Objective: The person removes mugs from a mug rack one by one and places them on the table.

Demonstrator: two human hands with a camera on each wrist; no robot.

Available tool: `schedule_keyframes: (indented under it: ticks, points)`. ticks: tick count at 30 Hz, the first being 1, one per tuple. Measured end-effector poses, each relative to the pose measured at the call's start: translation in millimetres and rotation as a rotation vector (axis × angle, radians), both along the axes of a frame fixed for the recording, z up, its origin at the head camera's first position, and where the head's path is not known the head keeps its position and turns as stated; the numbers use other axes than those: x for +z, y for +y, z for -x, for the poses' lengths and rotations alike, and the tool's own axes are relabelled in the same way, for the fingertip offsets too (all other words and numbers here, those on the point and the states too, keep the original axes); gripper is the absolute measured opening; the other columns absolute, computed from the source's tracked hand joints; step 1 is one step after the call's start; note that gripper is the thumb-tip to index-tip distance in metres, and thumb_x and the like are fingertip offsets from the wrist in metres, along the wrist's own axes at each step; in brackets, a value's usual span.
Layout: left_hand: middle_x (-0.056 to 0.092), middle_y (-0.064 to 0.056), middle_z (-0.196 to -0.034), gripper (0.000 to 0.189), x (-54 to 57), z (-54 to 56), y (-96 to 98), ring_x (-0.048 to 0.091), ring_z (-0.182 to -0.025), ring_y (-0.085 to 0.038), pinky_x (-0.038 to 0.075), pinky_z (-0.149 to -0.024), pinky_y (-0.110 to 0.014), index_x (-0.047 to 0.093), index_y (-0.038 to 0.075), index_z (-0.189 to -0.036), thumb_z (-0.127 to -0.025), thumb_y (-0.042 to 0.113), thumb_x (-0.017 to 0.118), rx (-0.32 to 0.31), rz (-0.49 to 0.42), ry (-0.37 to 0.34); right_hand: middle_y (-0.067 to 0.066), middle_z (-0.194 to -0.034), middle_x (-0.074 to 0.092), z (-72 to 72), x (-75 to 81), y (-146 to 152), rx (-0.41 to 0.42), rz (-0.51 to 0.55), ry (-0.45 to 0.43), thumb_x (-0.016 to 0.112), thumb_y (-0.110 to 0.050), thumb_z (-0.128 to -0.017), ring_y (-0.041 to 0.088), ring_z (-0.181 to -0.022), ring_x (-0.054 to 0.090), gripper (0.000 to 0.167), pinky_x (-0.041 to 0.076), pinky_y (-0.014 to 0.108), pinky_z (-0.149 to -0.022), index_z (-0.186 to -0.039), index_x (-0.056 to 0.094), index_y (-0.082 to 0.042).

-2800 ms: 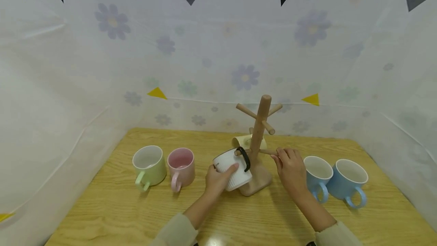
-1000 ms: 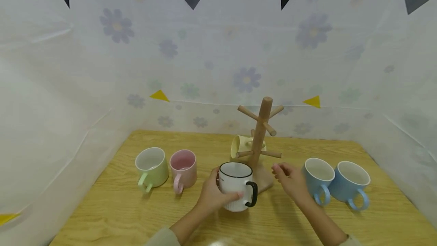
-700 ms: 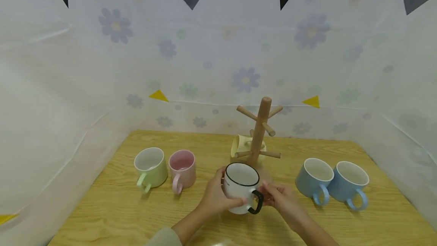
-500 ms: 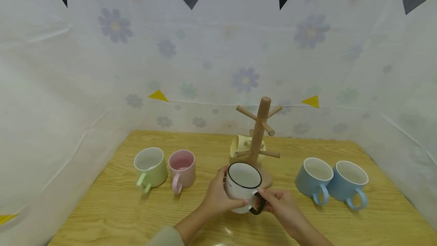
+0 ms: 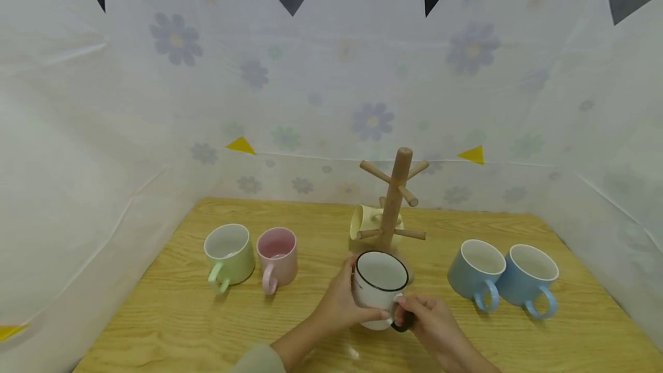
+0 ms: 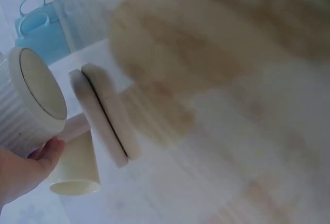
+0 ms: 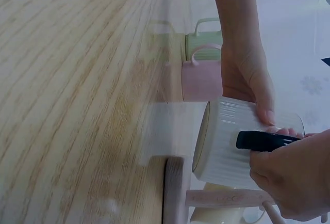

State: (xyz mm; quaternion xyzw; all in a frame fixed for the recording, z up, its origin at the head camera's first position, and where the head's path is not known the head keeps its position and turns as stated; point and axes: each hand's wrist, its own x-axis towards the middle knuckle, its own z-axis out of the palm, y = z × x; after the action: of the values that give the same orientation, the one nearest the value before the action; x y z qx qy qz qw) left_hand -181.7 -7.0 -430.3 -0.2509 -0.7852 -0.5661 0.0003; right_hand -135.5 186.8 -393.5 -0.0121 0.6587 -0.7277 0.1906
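Note:
In the head view a white ribbed mug [image 5: 378, 286] with a black rim and black handle [image 5: 404, 322] is held in front of the wooden mug tree [image 5: 396, 206]. My left hand [image 5: 346, 303] grips its body from the left, thumb across the front. At the handle, my right hand [image 5: 432, 318] pinches with thumb and fingers. The right wrist view shows the mug [image 7: 234, 141] raised above the table, its base clear of the wood. Behind the post a pale yellow mug [image 5: 365, 221] hangs sideways on a lower peg.
A green mug [image 5: 230, 255] and a pink mug [image 5: 278, 255] stand upright on the left of the table [image 5: 171, 315]. Two blue mugs, one nearer [image 5: 473, 269] and one farther right [image 5: 528, 275], stand on the right. A floral curtain [image 5: 311, 73] hangs behind.
The white mug came off the tree's lower left peg and was turned upright, then shifted right and toward me. My right hand left the lower right peg and took hold of the mug's handle.

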Motion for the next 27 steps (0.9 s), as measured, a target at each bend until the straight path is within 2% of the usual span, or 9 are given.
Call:
schedule_keyframes:
  ticks: [3, 5, 8, 10, 13, 17, 19, 23, 27]
  points:
    - [0.052, -0.003, -0.126, 0.089, 4.7, 3.4, -4.3, 0.050, -0.114, -0.018, 0.044, -0.095, -0.038, 0.032, 0.014, -0.138, -0.067, 0.034, 0.082, -0.022, 0.049, 0.004, -0.008, -0.074, 0.052, -2.3, -1.1, 1.3, -0.086, -0.003, 0.003, 0.046, -0.017, -0.096, 0.009, -0.074, 0.050, 0.030, 0.045, 0.021, -0.074, -0.070, 0.060, -0.016]
    - [0.051, -0.007, -0.129, 0.083, 8.0, 7.1, -9.3, 0.048, -0.118, -0.023, 0.042, -0.097, -0.045, 0.035, 0.011, -0.137, -0.071, 0.036, 0.079, -0.013, 0.088, -0.007, -0.006, -0.074, 0.050, -4.5, -1.7, 3.1, -0.156, -0.029, -0.003, 0.045, -0.016, -0.096, 0.010, -0.074, 0.049, 0.030, 0.045, 0.022, -0.074, -0.069, 0.058, -0.014]
    - [0.047, -0.014, -0.135, 0.077, 15.1, 12.6, -15.7, 0.045, -0.123, -0.032, 0.041, -0.098, -0.052, 0.036, 0.004, -0.137, -0.079, 0.039, 0.072, 0.044, 0.146, -0.004, -0.004, -0.074, 0.049, -7.7, -4.0, 9.4, -0.223, -0.078, -0.009, 0.045, -0.015, -0.096, 0.012, -0.076, 0.048, 0.030, 0.044, 0.023, -0.073, -0.068, 0.056, -0.012]
    - [0.046, -0.015, -0.137, 0.070, 20.0, 16.5, -17.3, 0.045, -0.124, -0.033, 0.041, -0.098, -0.050, 0.037, 0.003, -0.138, -0.085, 0.042, 0.064, 0.106, 0.199, 0.047, -0.002, -0.074, 0.048, -9.6, -5.5, 15.7, -0.239, -0.113, -0.012, 0.044, -0.016, -0.096, 0.012, -0.078, 0.047, 0.030, 0.043, 0.023, -0.073, -0.069, 0.055, -0.011]
    - [0.050, -0.014, -0.133, 0.061, 27.8, 23.6, -16.0, 0.048, -0.122, -0.030, 0.043, -0.098, -0.046, 0.040, 0.002, -0.135, -0.091, 0.041, 0.056, 0.212, 0.301, 0.220, -0.001, -0.074, 0.049, -11.9, -8.0, 25.4, -0.272, -0.140, -0.005, 0.043, -0.016, -0.097, 0.012, -0.078, 0.047, 0.031, 0.043, 0.023, -0.072, -0.069, 0.056, -0.009]
    - [0.058, -0.013, -0.120, 0.051, 34.2, 34.6, -10.6, 0.055, -0.112, -0.028, 0.047, -0.092, -0.042, 0.050, 0.003, -0.126, -0.090, 0.038, 0.057, 0.356, 0.496, 0.535, -0.002, -0.071, 0.051, -14.1, -13.8, 37.7, -0.344, -0.116, 0.009, 0.043, -0.011, -0.096, 0.011, -0.073, 0.049, 0.031, 0.045, 0.022, -0.069, -0.069, 0.058, -0.008]
    - [0.061, -0.012, -0.115, 0.049, 35.1, 40.0, -7.6, 0.058, -0.108, -0.026, 0.049, -0.089, -0.039, 0.054, 0.003, -0.121, -0.089, 0.039, 0.059, 0.404, 0.606, 0.681, -0.004, -0.071, 0.052, -15.5, -17.9, 45.6, -0.351, -0.093, 0.010, 0.042, -0.010, -0.096, 0.009, -0.072, 0.049, 0.033, 0.045, 0.021, -0.068, -0.069, 0.060, -0.011]
    - [0.062, -0.008, -0.108, 0.044, 38.0, 45.6, -1.8, 0.059, -0.101, -0.022, 0.050, -0.087, -0.034, 0.059, 0.007, -0.113, -0.087, 0.042, 0.061, 0.471, 0.768, 0.892, -0.008, -0.072, 0.055, -20.0, -28.0, 67.6, -0.245, 0.021, 0.059, 0.038, -0.010, -0.098, 0.007, -0.072, 0.051, 0.036, 0.045, 0.020, -0.070, -0.071, 0.062, -0.017]
    - [0.062, -0.007, -0.106, 0.040, 39.7, 47.2, 1.8, 0.060, -0.098, -0.022, 0.051, -0.082, -0.033, 0.062, 0.010, -0.107, -0.085, 0.042, 0.062, 0.516, 0.807, 0.993, -0.009, -0.075, 0.059, -25.9, -36.9, 89.9, -0.108, 0.165, 0.131, 0.034, -0.009, -0.100, 0.007, -0.074, 0.054, 0.040, 0.045, 0.020, -0.073, -0.073, 0.062, -0.020]
